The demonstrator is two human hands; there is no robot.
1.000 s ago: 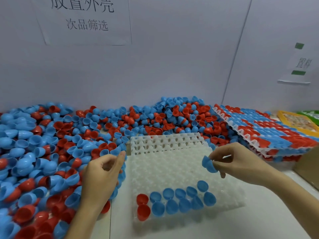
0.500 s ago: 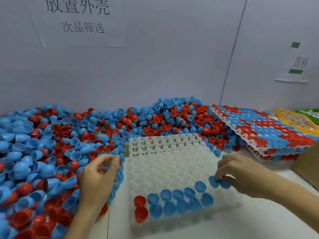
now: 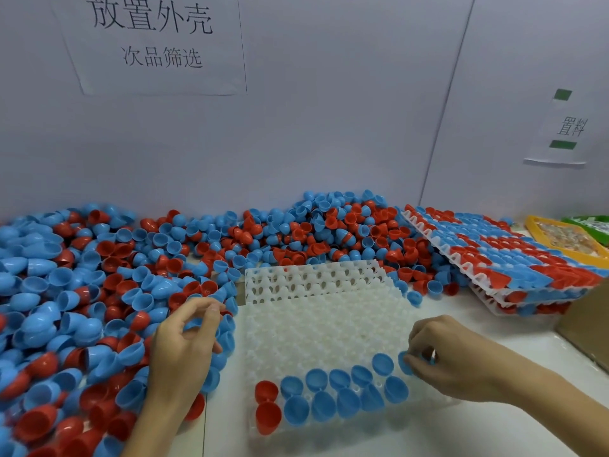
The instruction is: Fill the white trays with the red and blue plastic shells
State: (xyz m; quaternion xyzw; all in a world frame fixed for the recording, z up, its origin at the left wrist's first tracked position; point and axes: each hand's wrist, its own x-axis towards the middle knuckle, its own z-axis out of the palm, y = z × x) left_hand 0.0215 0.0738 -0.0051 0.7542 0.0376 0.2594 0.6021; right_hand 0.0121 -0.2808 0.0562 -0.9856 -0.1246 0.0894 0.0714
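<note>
A white tray (image 3: 326,328) lies on the table in front of me. Its two nearest rows hold two red shells (image 3: 267,412) at the left and several blue shells (image 3: 346,390). My right hand (image 3: 451,361) is at the right end of the second row and pinches a blue shell (image 3: 404,362) against the tray. My left hand (image 3: 184,344) rests on the edge of a big heap of red and blue shells (image 3: 82,308) left of the tray, its thumb and fingers curled around a blue shell (image 3: 192,323).
The heap runs along the wall behind the tray. Filled white trays (image 3: 514,258) are stacked at the right, with a yellow bin (image 3: 566,239) beyond them. A brown box edge (image 3: 590,328) stands at the far right. Paper signs hang on the wall.
My right hand has come down from above the tray's right edge to the second row with its blue shell. My left hand has stayed on the heap, its fingers closing a little.
</note>
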